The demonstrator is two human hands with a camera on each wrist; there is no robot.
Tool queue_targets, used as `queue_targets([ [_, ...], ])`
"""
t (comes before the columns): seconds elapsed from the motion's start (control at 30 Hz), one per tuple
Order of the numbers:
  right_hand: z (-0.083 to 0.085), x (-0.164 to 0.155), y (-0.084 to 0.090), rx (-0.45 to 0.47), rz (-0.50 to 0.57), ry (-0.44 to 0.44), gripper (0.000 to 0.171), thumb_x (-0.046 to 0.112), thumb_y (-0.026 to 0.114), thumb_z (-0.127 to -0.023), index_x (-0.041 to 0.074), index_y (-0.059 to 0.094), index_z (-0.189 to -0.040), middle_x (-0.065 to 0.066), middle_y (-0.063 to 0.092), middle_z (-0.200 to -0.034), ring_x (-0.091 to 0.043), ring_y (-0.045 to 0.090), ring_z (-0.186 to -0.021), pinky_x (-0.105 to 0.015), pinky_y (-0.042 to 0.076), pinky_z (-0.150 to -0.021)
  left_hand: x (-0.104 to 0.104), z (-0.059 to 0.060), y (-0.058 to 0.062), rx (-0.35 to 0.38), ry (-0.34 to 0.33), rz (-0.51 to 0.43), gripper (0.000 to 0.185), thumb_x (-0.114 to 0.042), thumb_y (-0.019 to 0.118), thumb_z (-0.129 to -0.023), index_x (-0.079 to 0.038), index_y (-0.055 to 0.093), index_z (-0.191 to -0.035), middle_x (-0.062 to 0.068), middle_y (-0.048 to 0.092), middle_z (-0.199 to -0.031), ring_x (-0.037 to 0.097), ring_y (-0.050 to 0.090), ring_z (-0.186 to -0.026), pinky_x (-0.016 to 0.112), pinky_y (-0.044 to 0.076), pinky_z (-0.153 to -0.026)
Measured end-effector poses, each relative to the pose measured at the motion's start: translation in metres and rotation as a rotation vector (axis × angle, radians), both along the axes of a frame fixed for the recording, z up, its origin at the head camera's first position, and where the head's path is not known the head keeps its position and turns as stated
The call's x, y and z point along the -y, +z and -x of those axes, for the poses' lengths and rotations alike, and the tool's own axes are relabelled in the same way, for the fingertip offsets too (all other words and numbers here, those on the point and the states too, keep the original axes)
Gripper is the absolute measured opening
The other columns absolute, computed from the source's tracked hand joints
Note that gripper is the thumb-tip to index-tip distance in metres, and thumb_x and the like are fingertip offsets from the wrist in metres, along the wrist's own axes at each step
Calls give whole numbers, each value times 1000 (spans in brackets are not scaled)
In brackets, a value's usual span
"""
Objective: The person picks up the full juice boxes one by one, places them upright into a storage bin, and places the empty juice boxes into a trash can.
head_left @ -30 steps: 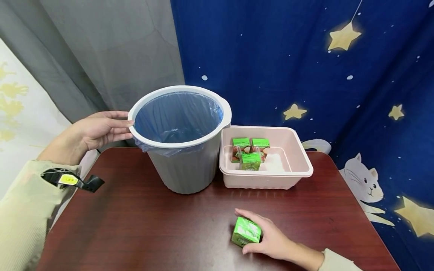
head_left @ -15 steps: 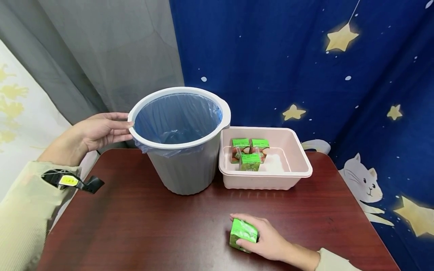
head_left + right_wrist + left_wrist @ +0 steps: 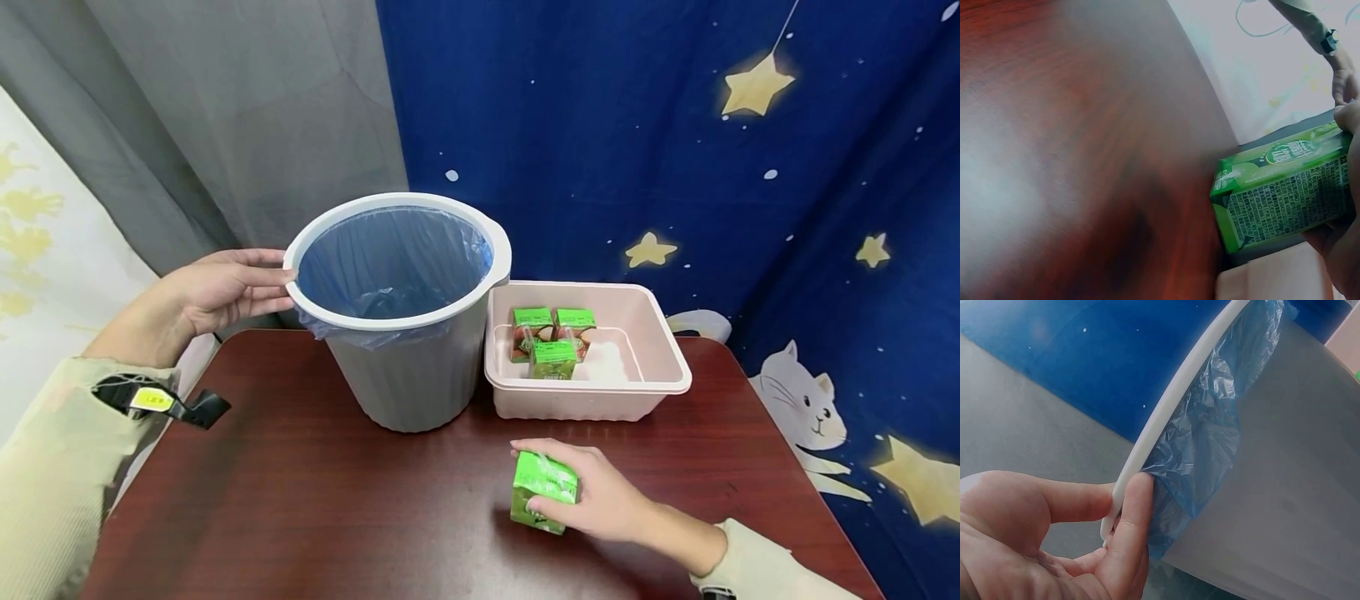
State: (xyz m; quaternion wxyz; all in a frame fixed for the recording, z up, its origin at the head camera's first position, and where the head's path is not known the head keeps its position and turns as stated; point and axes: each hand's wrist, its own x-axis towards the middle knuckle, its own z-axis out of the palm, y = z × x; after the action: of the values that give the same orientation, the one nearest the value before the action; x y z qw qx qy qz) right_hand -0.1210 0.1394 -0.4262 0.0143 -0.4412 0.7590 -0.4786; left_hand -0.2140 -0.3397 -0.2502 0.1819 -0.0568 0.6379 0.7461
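Note:
My left hand [image 3: 225,290] pinches the white rim [image 3: 1159,414] of a grey trash bin [image 3: 412,375] between thumb and fingers, at its left side. A blue plastic liner [image 3: 390,258] covers the inside and folds over the rim. My right hand [image 3: 603,496] grips a green juice box [image 3: 543,487] between thumb and fingers, held just above the table; in the right wrist view the carton's printed side [image 3: 1288,200] shows, with small text on it. Several similar green juice boxes [image 3: 553,360] stand in the pink basin [image 3: 667,367], to the right of the bin.
A dark red-brown table [image 3: 360,517] lies under everything. Behind it hang a grey curtain [image 3: 262,108] and a blue curtain [image 3: 570,117] with stars and a cat. The bin and basin stand side by side near the back edge.
My right hand has tightened round the juice box and lifted it from the table. My left hand stays at the bin's rim.

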Motion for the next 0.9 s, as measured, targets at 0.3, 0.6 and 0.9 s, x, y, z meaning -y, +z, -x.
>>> queue_targets([
  [0.3,10,-5,32,-53,-54,-47,56,15,79,-90,17,58,-141,0,70,-118,-5,62,-81,-24,56,-67,0,0,0,8,5,-9,37,3,56,-102,-4,36,-132,9,74,-97,20,75,-84,32,61,-77],
  [0.6,26,-14,78,1,-128,-105,55,14,79,-90,15,59,-140,4,69,-107,-9,65,-80,-27,57,-69,0,0,0,-3,1,26,37,2,56,-102,-4,36,-133,7,74,-97,18,75,-84,31,61,-78],
  [0.9,37,-8,122,-58,-139,-99,56,12,79,-89,14,59,-141,5,67,-125,-12,64,-99,-27,56,-80,-2,-1,2,1,1,47,37,1,55,-102,-5,36,-133,7,75,-97,18,75,-84,30,61,-78],
])
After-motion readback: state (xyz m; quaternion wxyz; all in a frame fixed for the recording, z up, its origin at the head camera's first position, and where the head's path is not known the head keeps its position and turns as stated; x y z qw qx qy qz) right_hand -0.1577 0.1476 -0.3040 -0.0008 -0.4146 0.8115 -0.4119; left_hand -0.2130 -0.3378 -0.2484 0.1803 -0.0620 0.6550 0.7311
